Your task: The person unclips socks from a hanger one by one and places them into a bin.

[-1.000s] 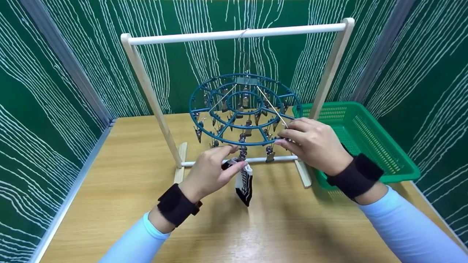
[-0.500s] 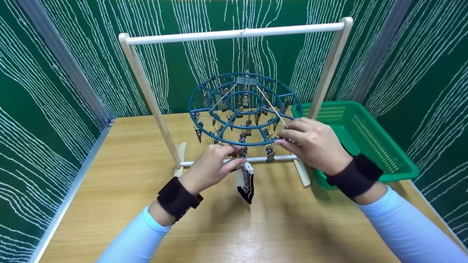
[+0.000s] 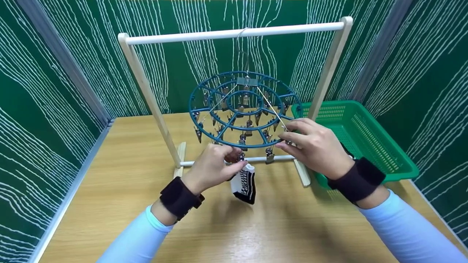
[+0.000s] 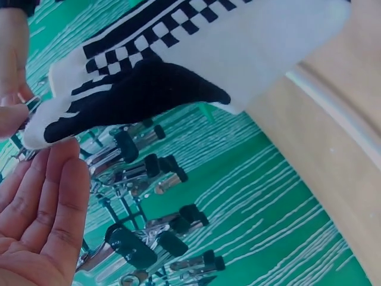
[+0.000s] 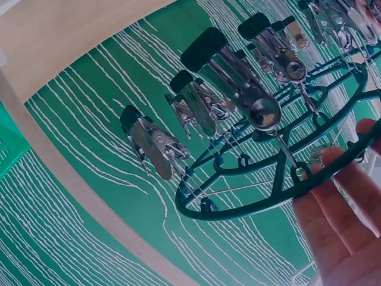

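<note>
A round blue-green sock hanger (image 3: 230,126) with several metal clips hangs at mid-height in the head view. Under its front rim my left hand (image 3: 212,164) pinches a metal clip (image 3: 241,156) between thumb and fingers. From that clip hangs a white and black checkered sock (image 3: 244,184), toe down; up close it fills the top of the left wrist view (image 4: 238,53). My right hand (image 3: 310,144) holds the hanger's rim at the front right. In the right wrist view, its fingers (image 5: 333,214) lie against the rim. The sock's grip point is partly hidden by my left fingers.
A wooden stand with a white top bar (image 3: 204,36) carries the hanger by its hook. Behind my right hand, a green perforated basket (image 3: 387,146) sits on the wooden table (image 3: 120,204). Green walls with white lines enclose the table.
The left fingers have shifted slightly around the clip, and the sock has turned to show more of its checkered side. The hanger tilts slightly, front rim lower; the right hand keeps its place.
</note>
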Available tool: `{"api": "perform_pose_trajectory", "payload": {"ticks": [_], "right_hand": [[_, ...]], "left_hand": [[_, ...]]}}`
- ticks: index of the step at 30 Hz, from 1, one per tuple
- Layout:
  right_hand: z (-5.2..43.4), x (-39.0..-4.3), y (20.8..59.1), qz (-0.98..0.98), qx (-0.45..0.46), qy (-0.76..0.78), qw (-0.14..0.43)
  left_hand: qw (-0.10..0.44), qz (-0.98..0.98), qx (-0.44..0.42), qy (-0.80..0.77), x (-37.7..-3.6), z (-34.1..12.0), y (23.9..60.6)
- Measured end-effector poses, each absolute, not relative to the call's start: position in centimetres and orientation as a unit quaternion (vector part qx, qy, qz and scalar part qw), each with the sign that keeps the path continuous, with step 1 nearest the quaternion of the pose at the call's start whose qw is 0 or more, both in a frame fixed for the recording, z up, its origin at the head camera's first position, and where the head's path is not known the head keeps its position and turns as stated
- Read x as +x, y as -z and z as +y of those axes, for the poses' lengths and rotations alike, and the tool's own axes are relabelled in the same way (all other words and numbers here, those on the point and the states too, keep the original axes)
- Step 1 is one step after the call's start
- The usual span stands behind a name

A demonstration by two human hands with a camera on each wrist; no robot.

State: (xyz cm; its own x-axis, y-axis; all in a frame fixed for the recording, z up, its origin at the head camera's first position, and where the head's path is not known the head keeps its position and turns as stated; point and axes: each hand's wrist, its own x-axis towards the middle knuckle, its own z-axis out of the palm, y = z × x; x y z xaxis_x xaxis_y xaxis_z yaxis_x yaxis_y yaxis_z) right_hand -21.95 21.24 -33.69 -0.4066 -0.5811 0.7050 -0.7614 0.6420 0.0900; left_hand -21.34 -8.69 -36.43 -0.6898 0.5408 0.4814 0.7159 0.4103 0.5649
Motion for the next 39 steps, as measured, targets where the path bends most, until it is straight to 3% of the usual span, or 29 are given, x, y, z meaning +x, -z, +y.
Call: {"api": "perform_pose_trajectory", "payload": {"ticks": [7,15,20,28,39], "right_hand": [[21.6,-20.5,34.4,-0.814,0.399,-0.163,0.39],[21.0,-19.7,37.8,-0.834,0.384,-0.156,0.364],[20.2,-19.9,40.4,-0.87,0.344,-0.179,0.304],[18.6,-21.1,42.9,-0.917,0.293,-0.222,0.158],[16.0,-22.5,44.8,-0.9,0.293,-0.319,0.037]], "left_hand": [[0.135,-0.824,-0.372,0.406,-21.4,-8.6,36.8],[0.152,-0.819,-0.364,0.417,-21.6,-8.4,37.1],[0.153,-0.82,-0.357,0.42,-21.6,-8.3,37.2],[0.147,-0.824,-0.355,0.417,-21.6,-8.1,37.1],[0.143,-0.825,-0.358,0.413,-21.7,-8.3,37.1]]}}
